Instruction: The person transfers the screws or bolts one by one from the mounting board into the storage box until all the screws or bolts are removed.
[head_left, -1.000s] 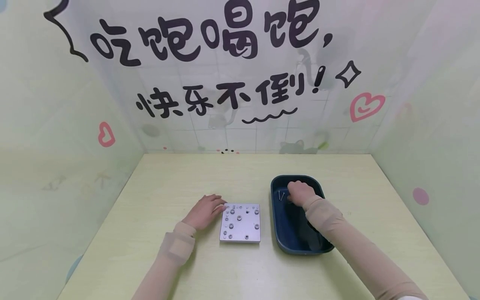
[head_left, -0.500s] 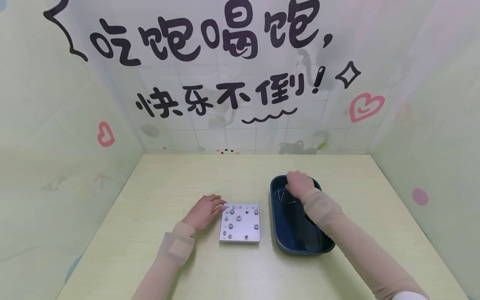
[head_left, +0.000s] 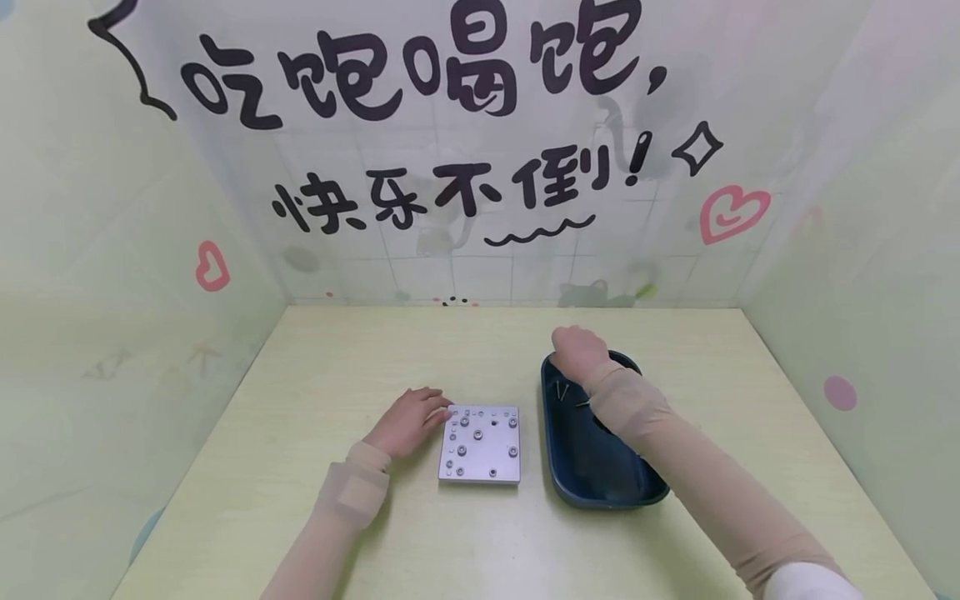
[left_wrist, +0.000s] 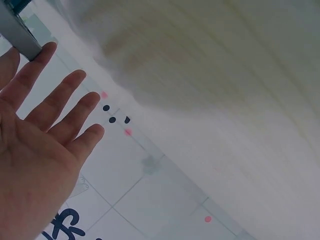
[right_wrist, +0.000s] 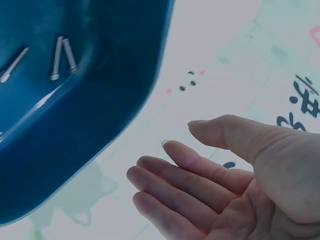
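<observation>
In the head view a square silver metal plate [head_left: 487, 460] lies on the table, with several socket-head screws and small holes across its top. My left hand [head_left: 408, 423] rests at its back left corner. In the left wrist view the thumb and index fingertip touch the plate [left_wrist: 19, 32], and the other fingers spread straight. My right hand [head_left: 581, 354] is over the back left rim of a dark blue tray [head_left: 553, 475]. The right wrist view shows that hand with thumb and fingers apart and nothing between them. Loose screws [right_wrist: 56, 59] lie on the tray's floor.
The pale wooden table [head_left: 330, 358] bears the plate and tray side by side with a narrow gap between them. A printed backdrop [head_left: 510, 275] with black lettering closes off the back. Pale side walls [head_left: 847, 317] stand left and right.
My right hand has moved up and left, from inside the tray to its back left rim. A screw on the tray floor came into sight. My left hand and the plate stay put.
</observation>
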